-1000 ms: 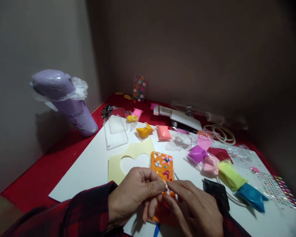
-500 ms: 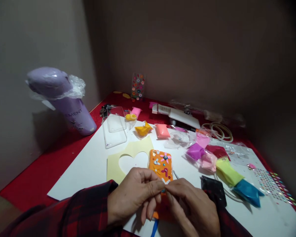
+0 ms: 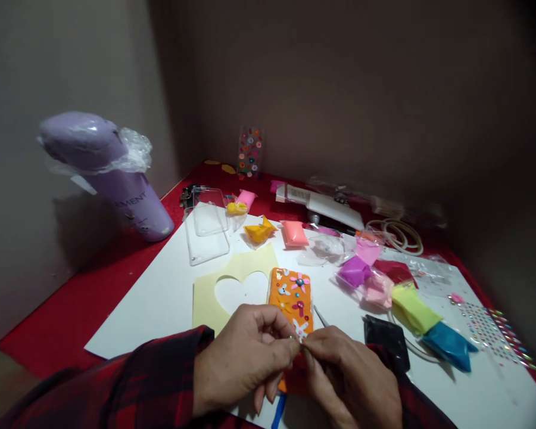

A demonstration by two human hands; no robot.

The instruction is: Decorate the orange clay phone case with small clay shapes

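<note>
My left hand point(image 3: 250, 354) and my right hand point(image 3: 343, 372) meet fingertip to fingertip over the lower part of an orange phone case point(image 3: 290, 298). Both are closed in a pinch; whatever lies between the fingertips is too small and hidden to name. The case is covered in orange clay and bears pink, white and dark pink flower shapes and small beads. Beside its right edge the tip of a thin metal tool point(image 3: 320, 316) shows, partly under my right hand. A blue stick point(image 3: 279, 411) pokes out below my left fingers.
Yellow paper with a heart cut-out point(image 3: 205, 298) lies left of the case, clear phone cases point(image 3: 208, 253) behind it. Bagged clay, including a coral packet point(image 3: 294, 233) and a blue packet point(image 3: 451, 345), spreads rightward near a gem sheet point(image 3: 485, 328). A purple bottle point(image 3: 138, 202) stands left.
My left thumb and fingers have shifted slightly down and toward my right fingertips, uncovering more of the white flower on the case. The camera view has tilted a little.
</note>
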